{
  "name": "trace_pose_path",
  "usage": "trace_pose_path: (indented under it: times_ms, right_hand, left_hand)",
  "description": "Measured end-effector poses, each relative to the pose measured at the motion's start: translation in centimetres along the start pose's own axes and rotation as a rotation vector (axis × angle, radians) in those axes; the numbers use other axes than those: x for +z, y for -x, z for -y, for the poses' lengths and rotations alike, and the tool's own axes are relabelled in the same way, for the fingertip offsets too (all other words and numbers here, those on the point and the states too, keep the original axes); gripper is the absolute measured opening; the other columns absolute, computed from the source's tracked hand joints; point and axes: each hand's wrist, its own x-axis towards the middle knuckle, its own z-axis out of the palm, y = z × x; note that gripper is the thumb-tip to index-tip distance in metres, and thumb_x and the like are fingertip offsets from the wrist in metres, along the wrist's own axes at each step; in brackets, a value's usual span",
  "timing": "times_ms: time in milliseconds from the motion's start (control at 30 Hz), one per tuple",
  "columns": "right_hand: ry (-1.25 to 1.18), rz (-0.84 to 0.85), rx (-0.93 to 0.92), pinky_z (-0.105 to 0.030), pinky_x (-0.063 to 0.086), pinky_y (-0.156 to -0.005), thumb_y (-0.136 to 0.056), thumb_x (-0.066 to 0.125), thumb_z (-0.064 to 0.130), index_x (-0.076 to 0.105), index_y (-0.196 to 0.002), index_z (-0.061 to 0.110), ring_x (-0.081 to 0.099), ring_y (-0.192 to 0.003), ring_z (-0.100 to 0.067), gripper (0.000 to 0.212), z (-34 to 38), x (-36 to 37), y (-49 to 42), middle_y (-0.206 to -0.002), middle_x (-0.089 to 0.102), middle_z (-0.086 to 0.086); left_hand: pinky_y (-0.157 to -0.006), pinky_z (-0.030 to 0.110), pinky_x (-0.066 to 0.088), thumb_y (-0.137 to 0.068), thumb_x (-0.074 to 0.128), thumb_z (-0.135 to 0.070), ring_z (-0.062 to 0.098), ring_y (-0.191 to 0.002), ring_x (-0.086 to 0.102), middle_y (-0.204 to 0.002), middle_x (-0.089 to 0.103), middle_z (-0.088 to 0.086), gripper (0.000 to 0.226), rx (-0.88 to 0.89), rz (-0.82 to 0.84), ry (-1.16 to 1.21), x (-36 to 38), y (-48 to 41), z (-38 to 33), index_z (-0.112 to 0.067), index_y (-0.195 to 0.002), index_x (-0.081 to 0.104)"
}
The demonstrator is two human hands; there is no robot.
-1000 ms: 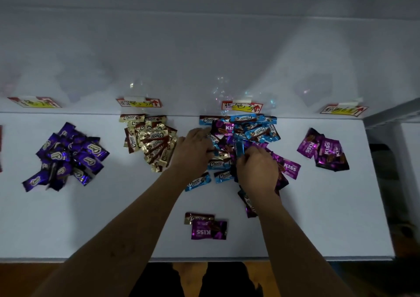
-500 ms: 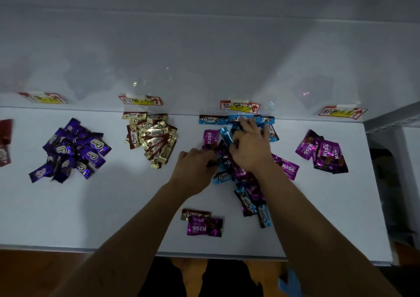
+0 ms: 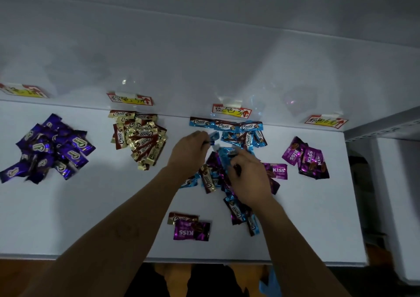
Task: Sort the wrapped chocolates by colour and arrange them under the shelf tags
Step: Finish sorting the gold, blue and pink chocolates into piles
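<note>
My left hand (image 3: 189, 153) pinches a blue chocolate (image 3: 214, 137) just below the blue row (image 3: 227, 126), which lies under the third tag (image 3: 231, 111). Over the mixed pile (image 3: 212, 178) of blue, magenta and gold wrappers, my right hand (image 3: 250, 179) has its fingers curled round a blue wrapper (image 3: 226, 154). A purple pile (image 3: 50, 149), a gold pile (image 3: 141, 137) and a magenta KISS pile (image 3: 306, 158) lie under their own tags. A brown-gold Choco (image 3: 181, 218) and a magenta KISS (image 3: 191, 231) sit near the front edge.
The white shelf (image 3: 91, 217) ends at its front edge (image 3: 204, 259) close to my body and at a right edge (image 3: 354, 194). Its back wall (image 3: 204, 58) rises behind the tags. A lower white surface (image 3: 395, 183) stands to the right.
My right hand drew back from the blue row to the mixed pile. My left hand rose toward the blue row with a blue chocolate in its fingers.
</note>
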Motion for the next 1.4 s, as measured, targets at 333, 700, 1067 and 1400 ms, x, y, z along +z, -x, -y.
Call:
trace_pose_path:
  times_ms: [333, 700, 1067, 1400]
  right_hand:
    - [-0.034, -0.129, 0.172, -0.033, 0.050, -0.077, -0.093, 0.059, 0.024, 0.067, -0.113, 0.014, 0.062, -0.089, -0.022, 0.024, 2.1, -3.2, -5.3, -0.101, 0.070, -0.006]
    - [0.151, -0.052, 0.057, -0.041, 0.047, -0.091, -0.085, 0.068, 0.017, 0.068, -0.119, 0.018, 0.056, -0.105, -0.031, 0.033, -0.2, -1.4, -2.2, -0.113, 0.065, -0.011]
    - [0.276, 0.039, 0.039, -0.035, 0.038, -0.089, -0.096, 0.054, 0.031, 0.071, -0.112, 0.021, 0.052, -0.106, -0.028, 0.025, -0.3, -0.7, -4.1, -0.112, 0.065, -0.005]
    - [-0.113, -0.168, 0.154, -0.030, 0.051, -0.079, -0.096, 0.054, 0.035, 0.068, -0.119, 0.020, 0.063, -0.092, -0.018, 0.030, 2.2, -3.8, -5.2, -0.109, 0.068, -0.004]
  left_hand:
    - [-0.054, 0.009, 0.036, -0.092, 0.061, -0.028, 0.004, -0.062, 0.052, -0.073, 0.059, -0.010, 0.012, -0.261, -0.022, 0.242, -1.5, 2.2, -0.9, -0.016, -0.092, 0.064]
    - [-0.091, 0.045, 0.045, -0.088, 0.065, -0.018, 0.033, -0.114, 0.054, -0.126, 0.060, 0.012, 0.045, -0.023, -0.047, -0.074, -1.1, 0.9, -0.8, -0.015, -0.132, 0.054]
    - [-0.089, 0.040, 0.047, -0.082, 0.071, -0.008, 0.028, -0.114, 0.045, -0.124, 0.048, 0.012, 0.053, -0.124, 0.184, -0.116, -0.5, 7.7, 1.7, -0.012, -0.131, 0.054]
    - [-0.084, 0.024, 0.042, -0.085, 0.070, -0.020, 0.021, -0.105, 0.056, -0.120, 0.057, 0.008, 0.053, -0.252, -0.060, 0.214, -1.8, 3.8, 0.5, -0.014, -0.135, 0.053]
